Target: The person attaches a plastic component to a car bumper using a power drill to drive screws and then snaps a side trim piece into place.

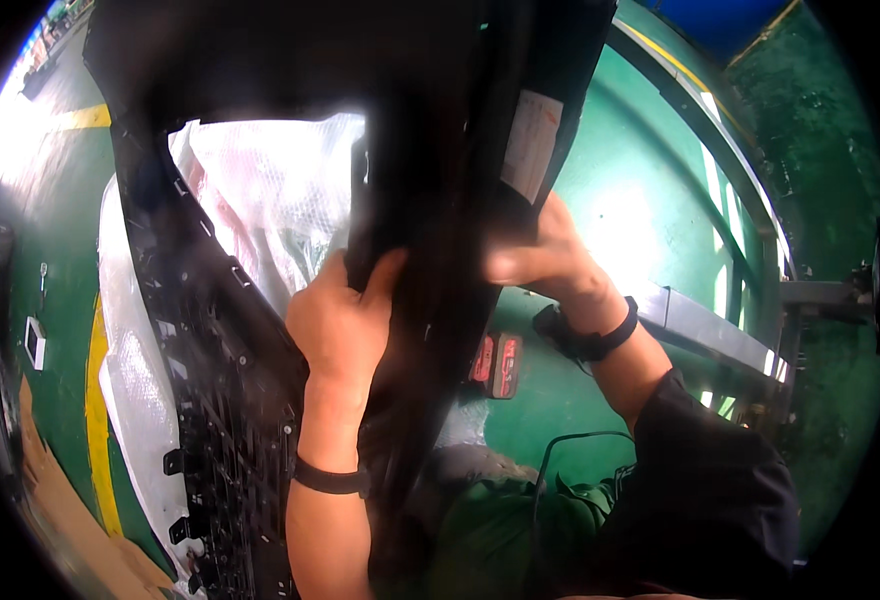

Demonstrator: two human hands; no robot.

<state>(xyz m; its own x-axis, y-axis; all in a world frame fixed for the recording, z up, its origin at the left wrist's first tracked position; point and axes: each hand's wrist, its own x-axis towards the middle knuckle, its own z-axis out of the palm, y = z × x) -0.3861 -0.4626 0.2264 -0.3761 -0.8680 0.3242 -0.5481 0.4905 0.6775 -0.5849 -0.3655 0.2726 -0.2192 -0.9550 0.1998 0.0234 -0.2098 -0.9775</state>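
Found one large black panel point(425, 190) at the centre, above the green floor point(585, 410), with one big opening in its upper left part. Counted two bare hands on it. Left hand point(340, 325): fingers closed around the strip right of the opening, thumb in front, fingertips hidden behind. Right hand point(565, 262): fingers closed over the right edge, thumb in front, just below one paper label point(533, 140); cannot tell the exact position of the hidden fingertips. Recorded two black wristbands, one on the left wrist point(330, 478), one on the right point(615, 335). Noted clear plastic wrap point(280, 170) visible through the opening. Logged at left one white box point(35, 343) and one brown cardboard piece point(75, 510); near the right forearm, one red-and-black block point(503, 366) and one grey metal frame point(705, 325).
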